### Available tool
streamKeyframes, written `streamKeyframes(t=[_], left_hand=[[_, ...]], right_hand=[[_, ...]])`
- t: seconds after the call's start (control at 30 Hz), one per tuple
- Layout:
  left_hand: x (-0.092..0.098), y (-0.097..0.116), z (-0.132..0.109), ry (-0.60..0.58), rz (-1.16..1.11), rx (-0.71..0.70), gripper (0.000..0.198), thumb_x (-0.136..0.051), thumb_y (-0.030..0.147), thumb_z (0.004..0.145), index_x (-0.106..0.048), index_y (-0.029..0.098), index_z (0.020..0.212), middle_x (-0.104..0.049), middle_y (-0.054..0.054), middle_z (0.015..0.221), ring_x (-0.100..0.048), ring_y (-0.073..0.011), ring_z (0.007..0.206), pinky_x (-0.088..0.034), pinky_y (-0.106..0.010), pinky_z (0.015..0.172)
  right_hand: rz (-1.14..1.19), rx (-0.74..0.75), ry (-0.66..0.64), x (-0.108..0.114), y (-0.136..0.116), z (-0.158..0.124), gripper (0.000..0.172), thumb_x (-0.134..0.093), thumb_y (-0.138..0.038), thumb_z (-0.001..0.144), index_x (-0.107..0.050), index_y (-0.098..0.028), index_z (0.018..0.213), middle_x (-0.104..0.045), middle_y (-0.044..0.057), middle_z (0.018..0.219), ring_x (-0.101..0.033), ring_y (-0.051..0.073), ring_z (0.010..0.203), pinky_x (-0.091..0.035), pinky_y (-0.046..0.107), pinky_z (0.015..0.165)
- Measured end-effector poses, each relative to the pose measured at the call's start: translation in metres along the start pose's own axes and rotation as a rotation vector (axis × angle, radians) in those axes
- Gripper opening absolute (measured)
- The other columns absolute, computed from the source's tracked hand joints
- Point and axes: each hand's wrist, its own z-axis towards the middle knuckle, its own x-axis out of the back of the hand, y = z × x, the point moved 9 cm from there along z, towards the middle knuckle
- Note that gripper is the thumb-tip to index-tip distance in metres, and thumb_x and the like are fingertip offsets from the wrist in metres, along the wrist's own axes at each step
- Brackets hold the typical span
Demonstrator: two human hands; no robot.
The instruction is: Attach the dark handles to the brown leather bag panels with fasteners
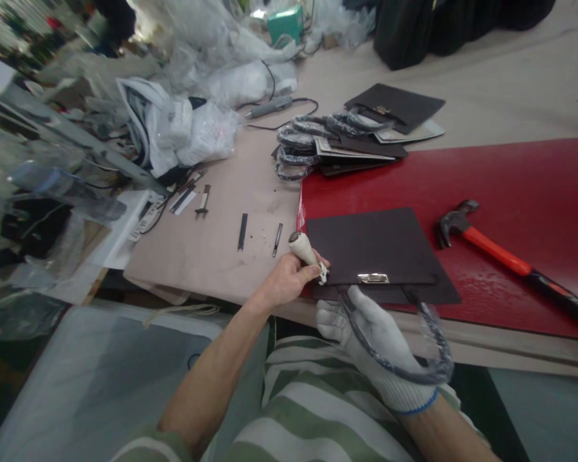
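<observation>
My bare left hand (289, 279) is closed around a stubby tool with a white-wrapped handle (302, 247); its lower end, near the dark panel's left edge, is mostly hidden. That dark brown panel (366, 244) lies flat and bears a metal clasp (373, 278). From its near side hangs a curved, plastic-wrapped bag handle (438, 333). Wearing a white knit glove, my right hand (370, 327) is at the table's front edge, thumb apart from loosely bent fingers. The bag handle lies across this glove, but I see no firm grip on it.
An orange-and-black claw hammer (496, 250) rests on a red sheet (510, 186). Behind the panel are stacked dark pieces with wrapped handles (337, 138). Small metal tools (278, 240) lie to the left. Farther back are a corded grey tool (270, 107) and plastic-wrapped bundles (212, 128).
</observation>
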Motion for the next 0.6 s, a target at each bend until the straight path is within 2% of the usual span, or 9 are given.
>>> streamKeyframes(t=[0.17, 0.3, 0.4, 0.6], left_hand=[[0.004, -0.002, 0.003, 0.011, -0.013, 0.035, 0.037, -0.078, 0.046, 0.085, -0.074, 0.011, 0.096, -0.075, -0.011, 0.094, -0.068, -0.0204, 0.086, -0.054, -0.034, 0.086], [0.004, -0.002, -0.001, 0.011, -0.048, 0.052, 0.042, -0.081, 0.049, 0.083, -0.074, 0.010, 0.096, -0.075, -0.011, 0.094, -0.068, -0.0204, 0.086, -0.055, -0.034, 0.086], [0.002, 0.001, -0.005, 0.011, -0.084, 0.059, 0.043, -0.082, 0.051, 0.082, -0.074, 0.011, 0.095, -0.076, -0.012, 0.094, -0.068, -0.0204, 0.085, -0.056, -0.033, 0.085], [0.003, 0.016, -0.016, 0.054, -0.138, 0.055, 0.042, -0.081, 0.051, 0.083, -0.071, 0.012, 0.096, -0.076, -0.011, 0.096, -0.068, -0.0199, 0.086, -0.055, -0.032, 0.083]], right_hand=[[-0.065, -0.073, 0.129, -0.002, 0.001, 0.004, 0.049, -0.077, -0.059, 0.082, -0.073, -0.017, 0.107, -0.071, 0.008, 0.068, -0.069, 0.026, 0.059, -0.058, 0.037, 0.054], [-0.045, -0.100, 0.201, 0.001, 0.002, 0.001, 0.047, -0.084, -0.055, 0.074, -0.073, -0.018, 0.101, -0.071, 0.005, 0.068, -0.066, 0.025, 0.054, -0.056, 0.036, 0.052], [-0.059, -0.085, 0.172, 0.002, -0.003, -0.005, 0.046, -0.085, -0.055, 0.074, -0.071, -0.016, 0.096, -0.072, 0.006, 0.072, -0.064, 0.022, 0.055, -0.056, 0.035, 0.054], [-0.059, 0.024, 0.003, -0.006, -0.023, -0.016, 0.036, -0.081, -0.049, 0.080, -0.075, -0.015, 0.091, -0.075, 0.008, 0.080, -0.065, 0.021, 0.063, -0.057, 0.034, 0.065]])
